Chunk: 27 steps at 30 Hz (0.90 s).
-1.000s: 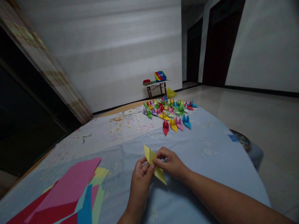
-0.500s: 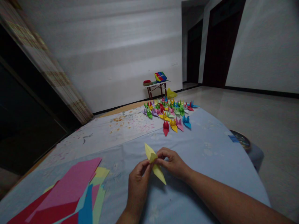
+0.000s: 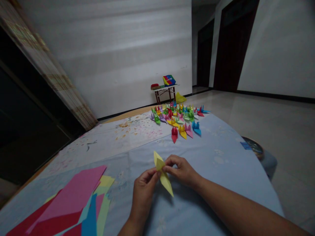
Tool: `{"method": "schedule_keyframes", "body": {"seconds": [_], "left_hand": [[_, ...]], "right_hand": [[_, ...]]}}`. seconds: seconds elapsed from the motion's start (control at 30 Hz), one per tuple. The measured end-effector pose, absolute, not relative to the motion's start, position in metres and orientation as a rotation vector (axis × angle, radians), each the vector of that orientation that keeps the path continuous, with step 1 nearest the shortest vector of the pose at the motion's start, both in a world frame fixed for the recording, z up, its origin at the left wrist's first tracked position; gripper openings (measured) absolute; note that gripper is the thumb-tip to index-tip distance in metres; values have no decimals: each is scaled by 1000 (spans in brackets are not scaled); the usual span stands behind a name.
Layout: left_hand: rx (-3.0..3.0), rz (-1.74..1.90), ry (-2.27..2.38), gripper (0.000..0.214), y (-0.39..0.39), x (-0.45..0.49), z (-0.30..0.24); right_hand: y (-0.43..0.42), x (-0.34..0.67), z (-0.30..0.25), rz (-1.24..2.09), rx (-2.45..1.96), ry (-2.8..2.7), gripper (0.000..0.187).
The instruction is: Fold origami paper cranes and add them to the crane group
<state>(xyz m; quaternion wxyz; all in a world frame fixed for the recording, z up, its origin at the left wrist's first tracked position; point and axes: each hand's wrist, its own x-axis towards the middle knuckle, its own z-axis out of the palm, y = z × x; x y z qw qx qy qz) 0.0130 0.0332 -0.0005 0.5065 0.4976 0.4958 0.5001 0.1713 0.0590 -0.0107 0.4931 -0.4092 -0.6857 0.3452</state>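
A pale yellow folded paper crane (image 3: 166,183) with long pointed ends is held above the table, tilted from upper left to lower right. My left hand (image 3: 145,186) pinches its middle from the left, thumb and fingers together. From the other side my right hand (image 3: 181,170) grips it between thumb and forefinger, close to the left fingertips. The fingers hide part of the paper's centre. Beyond my hands stand a red paper crane (image 3: 174,134), a yellow one (image 3: 182,131), a pink one (image 3: 188,130) and a blue one (image 3: 196,128).
Many more coloured cranes (image 3: 169,114) crowd the table's far end. Loose coloured sheets (image 3: 71,193) lie at the left front. The round table has a blue floral cloth (image 3: 216,183). A stool (image 3: 268,164) stands at right; a small table (image 3: 159,88) with a colourful box is by the wall.
The yellow paper has turned slightly, its lower tip shifting a little left and down. My left hand has moved slightly left; both hands keep their pinch.
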Motion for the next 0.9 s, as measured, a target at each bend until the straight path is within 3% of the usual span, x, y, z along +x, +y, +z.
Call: {"method": "schedule_keyframes", "body": {"seconds": [0.33,0.57,0.77,0.9], "left_hand": [[1059,1279,1264,25,32,17,4],[1027,1324,1270,26,28,21,3],[878,1321,1100,58,32,21,-3],[927,1216,1005,41,32,20,-3]], "right_hand": [[57,170,-7,837,-992,-1663,12],[57,163,-11,1083,-965,-1449,22],[56,161,-10,1147,-954,-1412,21],[54,162,-9,1090,-989,-1472,19]]}}
